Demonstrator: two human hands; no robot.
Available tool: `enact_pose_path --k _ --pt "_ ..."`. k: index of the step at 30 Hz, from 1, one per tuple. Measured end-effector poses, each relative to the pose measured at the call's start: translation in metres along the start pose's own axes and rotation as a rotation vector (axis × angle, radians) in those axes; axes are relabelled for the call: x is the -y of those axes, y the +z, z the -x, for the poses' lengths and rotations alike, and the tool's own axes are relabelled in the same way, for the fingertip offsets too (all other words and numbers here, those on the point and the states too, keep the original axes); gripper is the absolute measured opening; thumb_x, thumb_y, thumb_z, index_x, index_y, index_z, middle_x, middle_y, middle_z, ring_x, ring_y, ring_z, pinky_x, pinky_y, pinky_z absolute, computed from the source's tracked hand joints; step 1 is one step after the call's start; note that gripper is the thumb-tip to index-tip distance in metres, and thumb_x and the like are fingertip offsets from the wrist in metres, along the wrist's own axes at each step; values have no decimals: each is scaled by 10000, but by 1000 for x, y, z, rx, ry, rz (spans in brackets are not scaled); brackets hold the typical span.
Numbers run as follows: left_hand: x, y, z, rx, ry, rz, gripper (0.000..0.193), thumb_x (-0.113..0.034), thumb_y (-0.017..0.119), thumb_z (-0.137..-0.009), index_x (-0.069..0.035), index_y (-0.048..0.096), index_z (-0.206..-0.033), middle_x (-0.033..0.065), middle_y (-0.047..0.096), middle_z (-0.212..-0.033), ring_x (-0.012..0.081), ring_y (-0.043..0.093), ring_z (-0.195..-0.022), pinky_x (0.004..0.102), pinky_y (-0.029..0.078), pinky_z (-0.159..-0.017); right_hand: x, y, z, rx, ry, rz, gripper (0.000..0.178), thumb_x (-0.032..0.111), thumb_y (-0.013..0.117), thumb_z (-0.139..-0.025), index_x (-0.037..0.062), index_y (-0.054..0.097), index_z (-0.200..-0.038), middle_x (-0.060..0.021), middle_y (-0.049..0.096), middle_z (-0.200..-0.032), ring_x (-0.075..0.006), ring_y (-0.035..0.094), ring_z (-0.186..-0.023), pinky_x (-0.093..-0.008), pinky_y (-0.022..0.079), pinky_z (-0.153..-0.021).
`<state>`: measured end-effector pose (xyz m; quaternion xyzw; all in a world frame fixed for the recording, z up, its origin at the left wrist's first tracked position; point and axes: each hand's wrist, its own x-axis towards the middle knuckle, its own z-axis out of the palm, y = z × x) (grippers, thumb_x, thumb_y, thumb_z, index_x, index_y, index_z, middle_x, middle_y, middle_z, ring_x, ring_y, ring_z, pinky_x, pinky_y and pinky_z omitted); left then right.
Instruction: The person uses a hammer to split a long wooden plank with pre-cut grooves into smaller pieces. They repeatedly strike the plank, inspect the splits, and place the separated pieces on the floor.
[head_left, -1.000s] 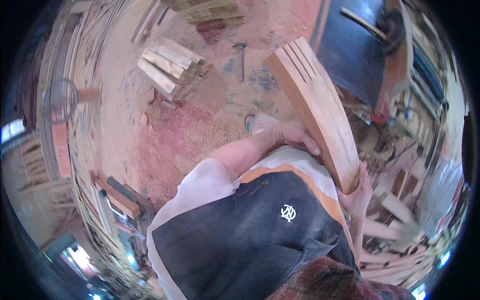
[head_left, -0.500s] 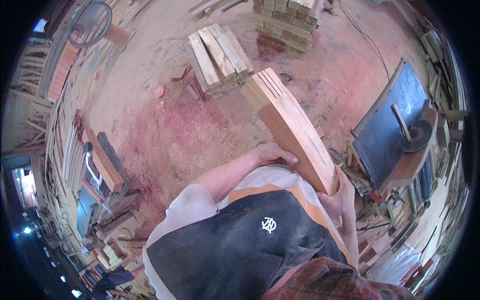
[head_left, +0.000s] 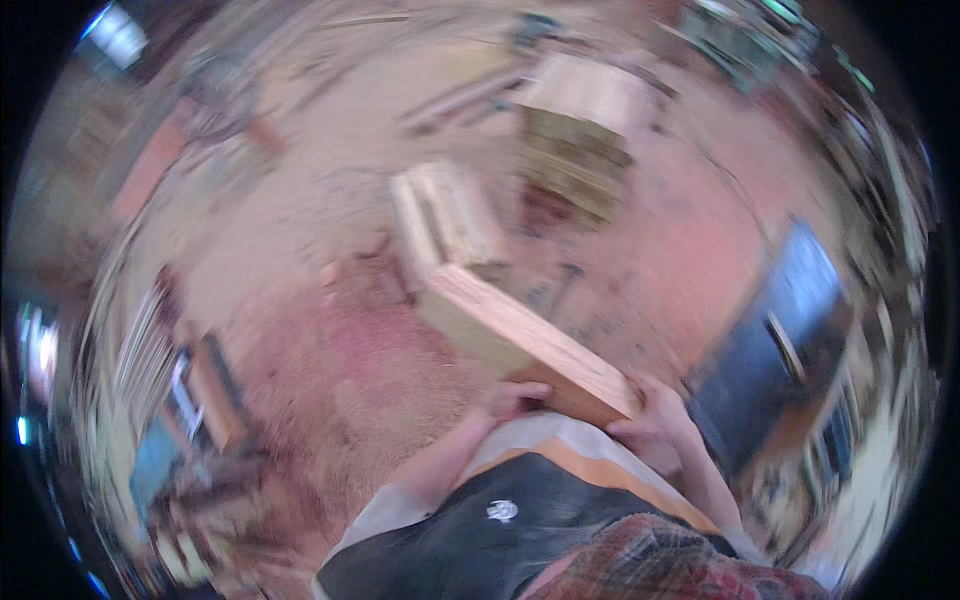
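Observation:
Blurred by motion, a thick length of wood (head_left: 545, 345) slants in front of my body, pale on its upper face and browner on its side. Its far end points up and left. On its near left side, my left hand (head_left: 508, 402) is closed against the wood, the thumb side lying along the lower edge. My right hand (head_left: 660, 418) grips the near right end, fingers at the top edge and thumb on the near side. Just past the far end lies a low stack of cut wood pieces (head_left: 448, 210) on the floor.
A taller stack of wood (head_left: 578, 120) stands farther off. To my right is a machine with a tilted dark blue metal plate (head_left: 765, 340). At left are a bench with wood pieces (head_left: 215, 395) and bundled thin strips (head_left: 145, 335). Reddish sawdust (head_left: 350, 350) covers the floor.
My view has tilted up, so the stacks and machine sit lower in it. The length of wood has swung toward the left and lies flatter, with both hands still on it.

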<state>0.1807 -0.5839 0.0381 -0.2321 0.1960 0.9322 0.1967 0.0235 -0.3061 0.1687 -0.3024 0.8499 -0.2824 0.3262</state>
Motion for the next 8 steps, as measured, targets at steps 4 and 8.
enact_pose_path --k 4,8 --pt "3 29 -44 -124 78 134 406 -136 784 -918 -47 685 -1302 100 724 -1196 250 673 -1129 445 547 -1011 -29 -28 -51 103 -89 -404 1143 482 996 -534 -41 567 -1456 -217 718 -1280 -309 676 -1244 -419 507 -1083" --pt "10 40 -82 -154 371 86 552 -155 791 -925 -52 599 -1432 86 676 -1369 249 617 -1271 461 467 -1131 -87 -39 -89 305 -143 -560 1106 458 952 -644 -10 496 -1537 -204 702 -1325 -343 670 -1248 -452 494 -1104"
